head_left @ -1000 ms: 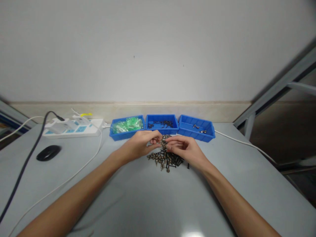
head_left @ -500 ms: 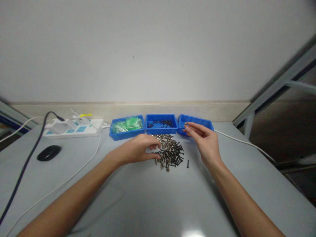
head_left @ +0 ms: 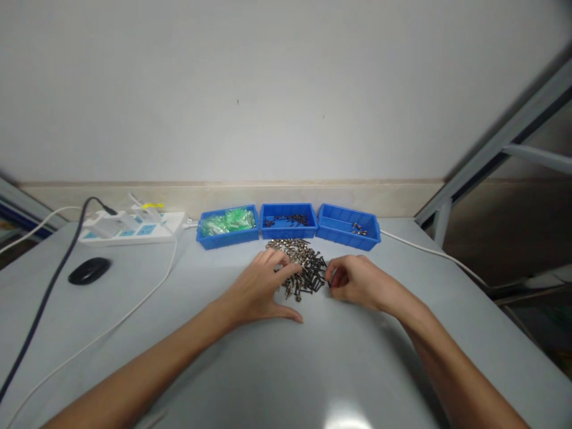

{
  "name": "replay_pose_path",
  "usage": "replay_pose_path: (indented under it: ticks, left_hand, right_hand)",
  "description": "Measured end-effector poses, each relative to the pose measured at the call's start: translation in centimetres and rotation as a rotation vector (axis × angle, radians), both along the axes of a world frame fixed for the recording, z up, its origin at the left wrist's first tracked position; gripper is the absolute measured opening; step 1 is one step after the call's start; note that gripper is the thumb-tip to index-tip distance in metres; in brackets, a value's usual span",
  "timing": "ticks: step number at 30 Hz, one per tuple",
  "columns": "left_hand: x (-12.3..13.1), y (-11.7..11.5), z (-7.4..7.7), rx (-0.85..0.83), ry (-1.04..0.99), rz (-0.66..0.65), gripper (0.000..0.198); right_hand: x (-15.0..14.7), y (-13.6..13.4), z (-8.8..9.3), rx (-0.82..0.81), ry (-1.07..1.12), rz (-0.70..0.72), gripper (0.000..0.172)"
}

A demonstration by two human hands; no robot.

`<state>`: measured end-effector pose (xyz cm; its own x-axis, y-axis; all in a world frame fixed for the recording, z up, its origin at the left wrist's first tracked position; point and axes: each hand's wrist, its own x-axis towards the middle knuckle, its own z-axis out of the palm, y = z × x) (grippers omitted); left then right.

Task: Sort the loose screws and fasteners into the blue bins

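A pile of screws (head_left: 308, 268), black and silvery-bronze mixed, lies on the grey table. My left hand (head_left: 263, 286) rests at the pile's left side, thumb and fingers spread wide, some screws partly hidden behind the fingers. At the right edge of the pile, my right hand (head_left: 355, 280) has its thumb and fingertips pinched around a black screw (head_left: 329, 284), mostly covered by the fingers. Behind the pile, the middle blue bin (head_left: 288, 232) holds dark screws, and the right blue bin (head_left: 348, 237) holds several silvery-bronze ones.
The left blue bin (head_left: 227, 241) contains green-and-clear plastic packets (head_left: 230, 221). A white power strip (head_left: 134, 236) with plugs and a black computer mouse (head_left: 89, 271) are at the left. White and dark cables cross the table. The wall (head_left: 286, 119) stands behind the bins.
My right hand has come down from the right bin to the lone black screw beside the pile. My left hand has shifted nearer and its fingers have spread wider.
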<state>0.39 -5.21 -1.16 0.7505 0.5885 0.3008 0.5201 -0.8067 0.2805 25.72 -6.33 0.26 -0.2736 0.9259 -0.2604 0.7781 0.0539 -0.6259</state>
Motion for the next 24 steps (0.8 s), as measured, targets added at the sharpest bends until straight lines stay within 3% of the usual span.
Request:
replay_pose_path:
  ticks: [5,11,17,20,24]
  left_hand:
    - [1.0,0.1,-1.6,0.089,-0.032,0.046,0.076]
    - [-0.1,2.6,-1.7,0.078,-0.051,0.041,0.072]
    - [-1.3,5.0,-1.9,0.158,-0.038,-0.011,0.074]
    - [-1.6,5.0,-1.9,0.161,-0.058,-0.026,0.072]
    - [-1.5,3.6,-1.0,0.059,-0.211,-0.024,0.058]
  right_hand:
    - [-1.1,1.6,0.3,-0.037,0.086,0.033,0.014]
    - [-2.5,2.9,0.6,-0.056,0.114,0.042,0.013]
    - [-3.0,4.0,2.0,-0.062,0.051,0.086,0.015]
    - [-2.2,4.1,2.4,-0.093,0.2,0.089,0.016]
    - [-1.0,3.6,2.1,-0.196,0.569,0.154,0.016]
